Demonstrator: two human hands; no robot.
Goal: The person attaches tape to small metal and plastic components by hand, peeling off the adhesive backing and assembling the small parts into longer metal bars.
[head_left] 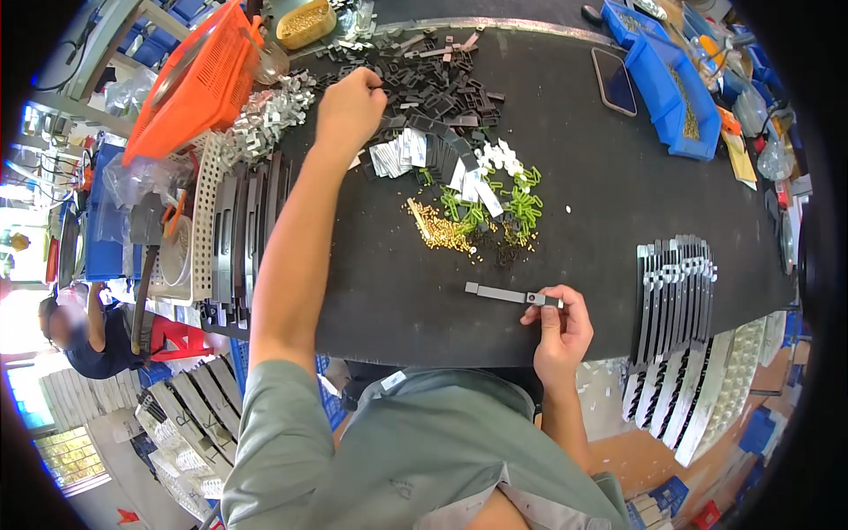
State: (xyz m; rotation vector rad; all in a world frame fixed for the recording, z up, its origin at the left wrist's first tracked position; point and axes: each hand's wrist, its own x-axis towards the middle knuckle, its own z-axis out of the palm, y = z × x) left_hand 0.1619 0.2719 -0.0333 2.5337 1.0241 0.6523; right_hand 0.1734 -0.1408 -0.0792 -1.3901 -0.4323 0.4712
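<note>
My left hand (349,110) reaches to the far pile of small black parts (433,84). Its fingers are curled together at the pile's edge, and what they pinch, if anything, is hidden. Near the front edge of the dark table (397,309), my right hand (564,334) holds one end of a narrow grey bar (499,292) between thumb and fingers. The bar points left, with a small block near the held end. Between the hands lie white labels (399,154), green pieces (526,208), white pieces (500,157) and small gold pieces (437,228).
A row of assembled bars (673,300) lies at the right. Farther back are a phone (614,81) and blue bins (658,88). An orange basket (190,88), silver parts (269,119) and a white crate (205,221) stand left. Another person (102,340) is beyond.
</note>
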